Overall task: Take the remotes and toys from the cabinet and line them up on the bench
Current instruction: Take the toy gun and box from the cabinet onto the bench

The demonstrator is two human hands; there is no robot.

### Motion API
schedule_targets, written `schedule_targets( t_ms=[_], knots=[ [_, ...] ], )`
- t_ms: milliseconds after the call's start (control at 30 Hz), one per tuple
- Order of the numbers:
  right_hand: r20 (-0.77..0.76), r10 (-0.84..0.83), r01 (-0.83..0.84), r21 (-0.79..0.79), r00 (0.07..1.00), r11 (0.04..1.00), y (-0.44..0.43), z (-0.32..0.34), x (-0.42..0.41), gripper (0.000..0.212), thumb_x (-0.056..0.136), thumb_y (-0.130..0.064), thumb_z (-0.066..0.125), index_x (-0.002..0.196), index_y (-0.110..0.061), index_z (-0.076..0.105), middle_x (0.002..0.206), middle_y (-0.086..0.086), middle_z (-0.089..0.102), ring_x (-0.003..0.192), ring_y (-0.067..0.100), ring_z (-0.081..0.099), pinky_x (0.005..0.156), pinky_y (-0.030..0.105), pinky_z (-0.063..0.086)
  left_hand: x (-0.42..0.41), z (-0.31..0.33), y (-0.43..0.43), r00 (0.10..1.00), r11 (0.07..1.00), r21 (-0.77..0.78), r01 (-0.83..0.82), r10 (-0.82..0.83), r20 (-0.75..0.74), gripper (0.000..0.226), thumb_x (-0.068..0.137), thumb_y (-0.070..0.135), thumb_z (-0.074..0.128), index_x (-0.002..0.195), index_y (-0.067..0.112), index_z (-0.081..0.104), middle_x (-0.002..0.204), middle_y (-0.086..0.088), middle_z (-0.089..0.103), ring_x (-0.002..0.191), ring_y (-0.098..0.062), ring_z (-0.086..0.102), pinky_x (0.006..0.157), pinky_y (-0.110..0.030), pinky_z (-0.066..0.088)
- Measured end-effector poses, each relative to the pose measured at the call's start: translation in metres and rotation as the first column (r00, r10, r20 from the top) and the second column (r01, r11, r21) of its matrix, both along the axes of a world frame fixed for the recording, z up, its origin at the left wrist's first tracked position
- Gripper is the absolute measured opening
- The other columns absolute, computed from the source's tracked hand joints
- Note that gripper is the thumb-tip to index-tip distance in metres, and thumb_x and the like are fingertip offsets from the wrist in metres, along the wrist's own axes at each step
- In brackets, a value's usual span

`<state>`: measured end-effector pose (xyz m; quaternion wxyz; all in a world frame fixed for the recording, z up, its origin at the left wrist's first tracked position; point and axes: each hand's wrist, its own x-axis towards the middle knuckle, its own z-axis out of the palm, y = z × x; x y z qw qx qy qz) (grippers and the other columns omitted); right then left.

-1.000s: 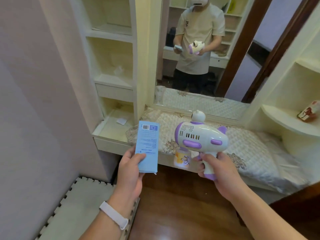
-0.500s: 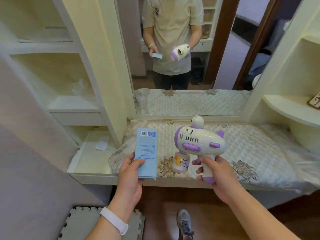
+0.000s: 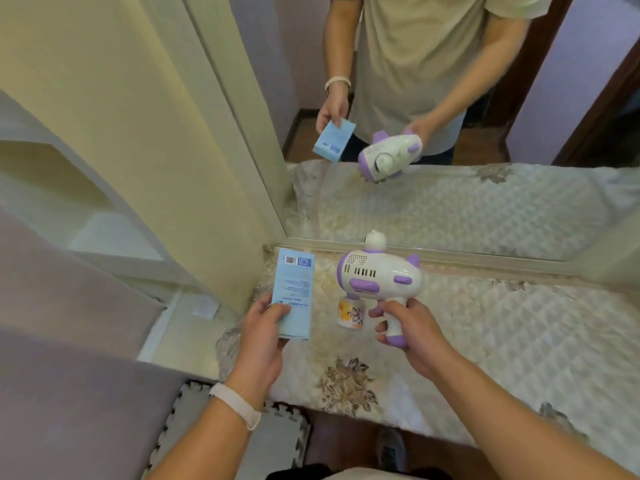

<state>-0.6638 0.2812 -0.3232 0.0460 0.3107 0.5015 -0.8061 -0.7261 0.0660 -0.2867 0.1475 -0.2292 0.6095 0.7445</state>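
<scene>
My left hand (image 3: 261, 332) grips the lower end of a light blue box (image 3: 293, 289) with a barcode at its top, held upright over the left end of the bench. My right hand (image 3: 410, 329) grips the handle of a white and purple toy gun (image 3: 379, 275), which carries a small printed bottle (image 3: 350, 315) under its barrel. Both things hang just above the quilted, flower-patterned bench cover (image 3: 485, 334).
A large mirror (image 3: 450, 116) stands behind the bench and shows a person holding the same two things. Cream cabinet shelves (image 3: 114, 233) rise at the left, with a low ledge (image 3: 183, 327) holding a scrap of paper. A foam floor mat (image 3: 277, 441) lies below.
I have stepped closer and the view has tipped down over the bench. Both hands with the box and the toy gun now hang over the bench cover.
</scene>
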Motion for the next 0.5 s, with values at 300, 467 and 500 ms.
schedule_targets(
  t_ms=[300, 467, 500],
  knots=[
    [0.110, 0.082, -0.074, -0.073, 0.990, 0.995, -0.003, -0.039, -0.060, 0.016, 0.090, -0.007, 0.061, 0.105, -0.005, 0.060, 0.085, 0.013, 0.068, 0.058, 0.018, 0.052, 0.055, 0.031, 0.050, -0.060, -0.052, -0.008, 0.990, 0.997, -0.023, -0.072, 0.074, 0.119, 0.033, 0.090, 0.000, 0.053, 0.121, 0.008, 0.058, 0.114, -0.015, 0.068, 0.091, -0.026, 0.066, 0.066, -0.036, 0.051],
    [0.165, 0.113, -0.098, -0.093, 0.980, 0.991, -0.012, -0.050, -0.084, 0.016, 0.090, -0.002, 0.058, 0.105, -0.002, 0.061, 0.079, 0.009, 0.070, 0.059, 0.018, 0.053, 0.057, 0.032, 0.047, -0.091, -0.083, -0.015, 0.983, 0.998, -0.061, -0.011, 0.022, 0.185, 0.030, 0.088, 0.001, 0.056, 0.114, 0.014, 0.062, 0.110, -0.013, 0.070, 0.089, -0.027, 0.067, 0.069, -0.038, 0.053],
    [0.162, 0.119, -0.103, -0.105, 0.979, 0.989, -0.014, -0.052, -0.089, 0.016, 0.090, 0.000, 0.058, 0.105, -0.001, 0.061, 0.077, 0.009, 0.069, 0.059, 0.018, 0.053, 0.057, 0.032, 0.046, -0.097, -0.090, -0.017, 0.979, 0.998, -0.068, 0.007, 0.007, 0.204, 0.029, 0.088, 0.001, 0.057, 0.113, 0.015, 0.062, 0.110, -0.013, 0.070, 0.090, -0.028, 0.067, 0.069, -0.039, 0.053]
  ],
)
